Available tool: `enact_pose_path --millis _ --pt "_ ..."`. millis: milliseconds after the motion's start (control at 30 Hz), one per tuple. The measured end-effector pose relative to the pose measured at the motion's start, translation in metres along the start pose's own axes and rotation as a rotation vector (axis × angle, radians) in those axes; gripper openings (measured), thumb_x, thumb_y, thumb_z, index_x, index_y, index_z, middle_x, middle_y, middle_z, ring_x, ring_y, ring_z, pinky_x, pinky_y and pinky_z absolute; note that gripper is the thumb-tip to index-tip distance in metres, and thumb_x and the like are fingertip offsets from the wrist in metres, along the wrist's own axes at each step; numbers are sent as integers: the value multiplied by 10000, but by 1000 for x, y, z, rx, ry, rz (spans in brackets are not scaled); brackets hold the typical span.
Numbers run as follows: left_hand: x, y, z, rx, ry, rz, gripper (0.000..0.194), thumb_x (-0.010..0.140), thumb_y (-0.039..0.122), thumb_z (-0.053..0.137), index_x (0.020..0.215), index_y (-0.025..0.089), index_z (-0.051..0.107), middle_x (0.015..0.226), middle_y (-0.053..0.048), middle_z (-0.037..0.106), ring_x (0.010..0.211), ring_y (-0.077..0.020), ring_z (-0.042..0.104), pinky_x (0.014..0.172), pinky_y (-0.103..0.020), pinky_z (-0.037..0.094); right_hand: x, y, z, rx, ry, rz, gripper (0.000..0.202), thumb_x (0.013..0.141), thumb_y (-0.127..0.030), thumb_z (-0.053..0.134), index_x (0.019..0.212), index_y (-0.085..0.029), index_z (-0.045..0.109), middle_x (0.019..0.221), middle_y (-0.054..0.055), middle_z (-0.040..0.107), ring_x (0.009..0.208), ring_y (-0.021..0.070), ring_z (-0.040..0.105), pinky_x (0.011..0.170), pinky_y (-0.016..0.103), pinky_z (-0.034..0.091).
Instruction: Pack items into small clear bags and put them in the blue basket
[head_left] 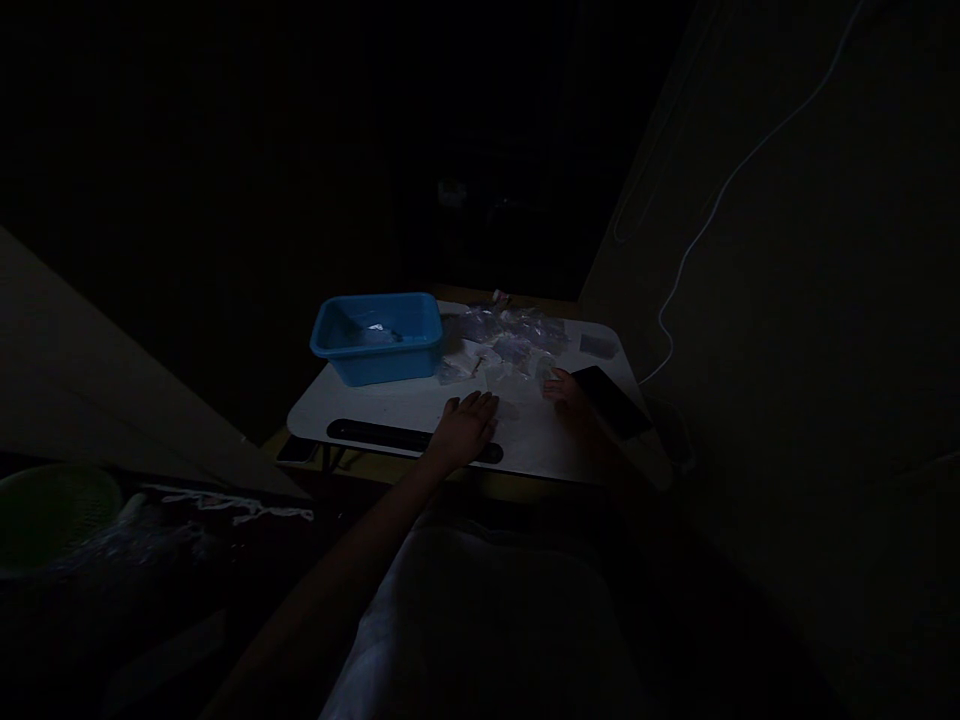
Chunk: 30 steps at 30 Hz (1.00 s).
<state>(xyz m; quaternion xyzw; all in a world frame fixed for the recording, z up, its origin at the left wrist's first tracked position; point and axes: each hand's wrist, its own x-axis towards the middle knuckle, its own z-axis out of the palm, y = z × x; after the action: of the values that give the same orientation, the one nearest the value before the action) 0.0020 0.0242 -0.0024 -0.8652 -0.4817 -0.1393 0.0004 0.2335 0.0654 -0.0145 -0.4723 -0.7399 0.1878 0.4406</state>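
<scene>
In dim light my left hand (466,425) lies on the front part of a white folding table (405,402), its fingers stretched out flat. A thin clear plastic piece (508,410) lies by its fingertips. My right hand (564,388) is farther right, with its fingers curled at a small pale translucent piece (544,372), whose kind the dark hides. Just beyond both hands spreads a pile of clear plastic packets (517,340). Beside the right hand lies a flat black tablet-like slab (609,400).
A blue plastic basin (386,365) with something shiny inside stands at the table's back left. A small grey flat packet (598,346) lies at the right rear. Along the right wall hangs a white cable (709,222). A green basket (60,510) sits low at left.
</scene>
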Motion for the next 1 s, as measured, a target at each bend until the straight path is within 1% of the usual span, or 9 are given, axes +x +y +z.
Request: enact_pose_path --millis 100,167,267,333,467,633,800,933,1000 --pt "0 0 0 -18 6 2 442 894 318 276 1303 172 357 1339 -92 419 1239 -248 346 942 -447 304 -2 -4 2 -22 4 56 437 797 -330 418 1210 -188 429 1040 112 608 912 198 590 837 355 461" --pt "0 0 0 -23 10 5 435 894 319 279 1292 174 373 1337 -96 421 1237 -248 348 944 -450 304 -3 -8 4 -67 3 77 430 772 -236 422 1197 -176 445 1046 102 616 951 199 577 874 361 438" --pt "0 0 -1 -27 13 0 422 892 324 293 1276 184 396 1339 -96 417 1240 -242 346 945 -445 304 1 -10 8 -143 -20 82 464 711 -114 399 1166 -161 482 1005 81 643 950 191 581 889 353 429" --pt "0 0 -1 -27 12 -4 419 893 327 295 1274 184 398 1346 -94 409 1241 -239 344 947 -437 303 4 -9 11 -178 -44 63 501 673 -70 380 1154 -151 496 978 71 655 929 178 591 891 339 428" --pt "-1 0 -2 -33 28 2 419 898 328 287 1274 180 397 1348 -93 405 1236 -233 347 947 -419 303 8 -8 16 -208 -68 11 555 642 -43 365 1168 -169 486 951 40 668 927 159 595 898 330 427" --pt "-2 1 -4 -45 38 2 417 902 336 278 1275 187 394 1344 -83 413 1236 -225 343 944 -408 303 9 -13 19 -233 -91 -34 584 645 -31 365 1211 -153 446 1021 62 648 992 173 571 914 351 420" --pt "-2 1 -5 -46 32 -9 422 902 333 275 1283 187 383 1347 -83 409 1237 -224 340 942 -410 305 13 -15 23 -251 -121 -41 616 644 -9 358 1229 -185 434 1030 42 646 995 160 572 920 334 423" --pt "-2 2 -7 -46 21 -15 420 901 329 276 1277 180 391 1349 -81 407 1235 -221 344 949 -405 298 13 -13 26 -253 -127 -30 597 646 -12 362 1216 -161 453 1032 60 646 988 166 577 923 334 426" --pt "-1 2 -7 -44 19 -20 417 899 322 281 1274 180 395 1350 -80 406 1237 -222 341 948 -405 299 13 -12 26 -243 -120 -43 605 640 -8 363 1216 -171 453 1031 53 647 997 169 574 931 343 420"
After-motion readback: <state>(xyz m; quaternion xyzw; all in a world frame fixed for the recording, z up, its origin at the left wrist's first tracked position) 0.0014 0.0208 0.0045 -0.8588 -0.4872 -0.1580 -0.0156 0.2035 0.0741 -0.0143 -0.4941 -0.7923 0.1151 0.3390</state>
